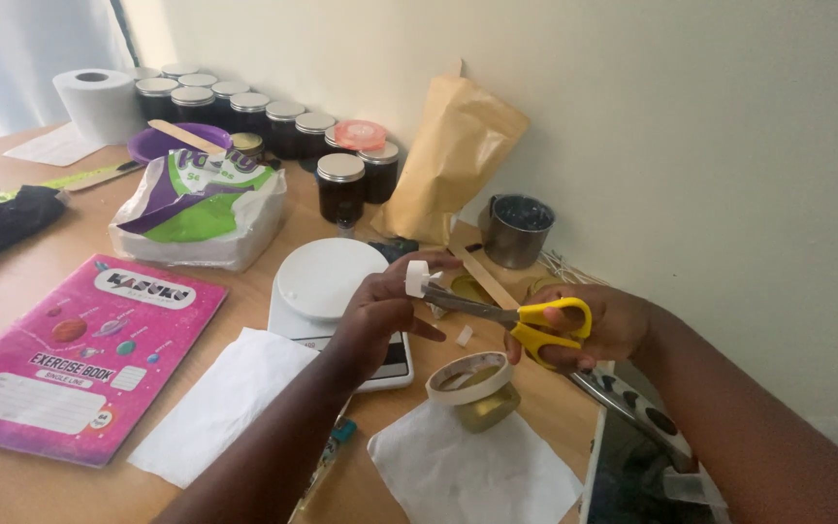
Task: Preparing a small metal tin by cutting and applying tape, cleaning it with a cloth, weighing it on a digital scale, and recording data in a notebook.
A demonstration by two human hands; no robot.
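Scissors (511, 318), yellow-handled, sit mid-frame right of centre, blades pointing left at a small white tape piece (418, 278). Right hand (598, 325) has its fingers through the yellow loops, closed on the handles; blades look nearly shut on the strip. Rigid steel and plastic, light, grips well at the loops; keep clear of the edges.

Tape piece: left hand (380, 315) pinches it between thumb and fingertips, just above the white kitchen scale (327, 281). Feather-light, floppy, probably sticky on one face, so hold by the very end.

Tape roll (469, 378) rests on a small gold tin (489, 408), lower centre, above white paper (472, 475) on the bench (12, 291). A tiny white offcut (464, 336) lies near the blades.
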